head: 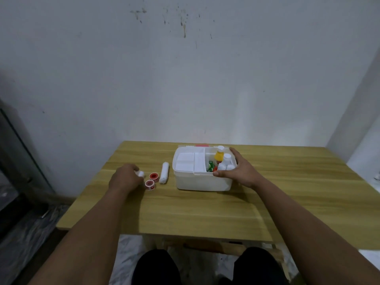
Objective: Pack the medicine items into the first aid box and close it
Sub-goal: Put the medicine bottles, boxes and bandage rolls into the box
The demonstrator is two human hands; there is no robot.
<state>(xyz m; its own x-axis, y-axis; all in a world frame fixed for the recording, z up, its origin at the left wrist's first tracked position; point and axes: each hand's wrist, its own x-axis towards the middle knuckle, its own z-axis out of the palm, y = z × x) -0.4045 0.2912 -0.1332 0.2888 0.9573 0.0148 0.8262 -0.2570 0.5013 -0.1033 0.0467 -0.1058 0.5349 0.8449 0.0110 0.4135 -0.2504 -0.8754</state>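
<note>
The white first aid box (pixel 202 182) stands open on the wooden table, with a white inner tray (pixel 188 162) over its left half. Its right half holds a yellow bottle (pixel 219 155), white bottles (pixel 226 161) and a green packet (pixel 210 166). My right hand (pixel 236 171) grips the box's right front corner. My left hand (pixel 124 177) closes around a small white roll (pixel 140 173) on the table to the left. Beside it lie two red-and-white tape spools (pixel 153 176) (pixel 149 184) and a long white bandage roll (pixel 164 173).
The table (pixel 185 212) stands against a stained white wall. Its near edge is above my knees. A dark cabinet and a plastic-covered floor lie at the left. The box's lid (pixel 201 145) hangs open behind the box.
</note>
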